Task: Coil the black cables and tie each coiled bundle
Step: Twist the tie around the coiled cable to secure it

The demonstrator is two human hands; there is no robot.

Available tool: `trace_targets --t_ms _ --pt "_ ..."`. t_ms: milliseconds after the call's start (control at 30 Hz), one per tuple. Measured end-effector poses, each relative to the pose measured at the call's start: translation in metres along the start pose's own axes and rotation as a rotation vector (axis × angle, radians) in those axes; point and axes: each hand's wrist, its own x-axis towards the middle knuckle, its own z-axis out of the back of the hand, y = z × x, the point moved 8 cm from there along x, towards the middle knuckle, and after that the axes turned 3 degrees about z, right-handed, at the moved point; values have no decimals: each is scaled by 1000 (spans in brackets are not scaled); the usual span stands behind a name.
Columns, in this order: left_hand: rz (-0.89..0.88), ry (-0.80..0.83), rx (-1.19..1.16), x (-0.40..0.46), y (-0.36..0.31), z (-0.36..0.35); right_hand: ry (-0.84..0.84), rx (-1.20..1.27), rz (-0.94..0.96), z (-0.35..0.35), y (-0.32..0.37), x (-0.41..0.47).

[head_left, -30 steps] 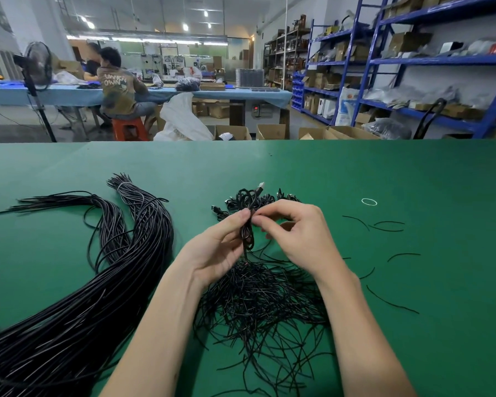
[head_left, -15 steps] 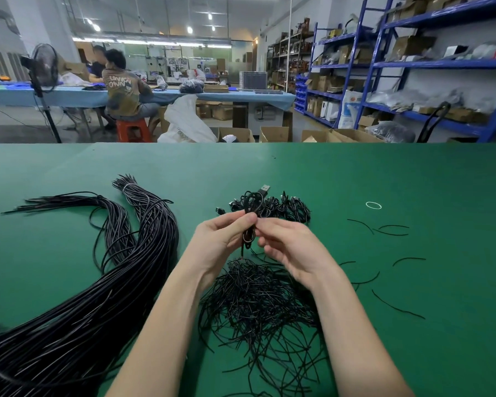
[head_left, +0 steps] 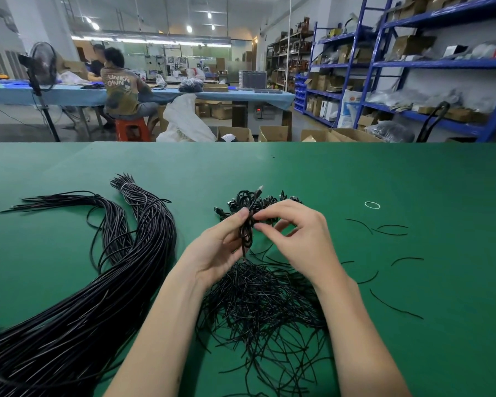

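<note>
**A Small Cable Coil Is Held Over the Green Table**

A small coiled cable (head_left: 246,224) is held up above the green table (head_left: 355,173), near the middle of the scene. It is pinched at its waist by both hands. The left hand (head_left: 221,247) is closed on it, with the thumb and first finger pressed on the left side of the coil. The right hand (head_left: 298,239) is closed on it too, with the fingertips (head_left: 259,216) pressed on the right side. The other fingers of the right hand are curled in. Whether a tie is pinched there too cannot be told. A loop of the coil hangs down between the two hands, and a plug end (head_left: 259,188) sticks up at the far side.

A heap of coiled cables (head_left: 269,200) is seen just behind the hands, on the far side. A messy pile of thin black ties (head_left: 258,308) is spread on the table under the wrists, on the near side. A few loose ties (head_left: 390,229) are scattered to the right, well apart from the pile.

A big bundle of long black cables (head_left: 92,296) is laid out on the left. It runs from the near left corner to the far middle, and a pale band (head_left: 125,185) is wrapped around its far end. A small white ring (head_left: 372,205) is seen far to the right.
</note>
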Motion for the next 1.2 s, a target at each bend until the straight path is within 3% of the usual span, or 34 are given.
trace_targets --t_ms 400,533,667,933,1067,1200 --pt "-4 38 74 0 0 -1 -18 53 31 0 6 2" --pt "-71 76 97 2 -2 -3 -7 184 -241 -4 -13 -3" --pt "-161 127 99 1 -9 -8 -71 552 -490 -18 -23 -11" --pt "-265 57 95 1 -10 -9 -156 966 -761 -49 -30 -25" --pt "-193 2 152 2 -3 -4 19 764 -766 -37 -35 -21" --pt "-13 -14 102 4 7 0 185 353 -490 -10 -25 -8"
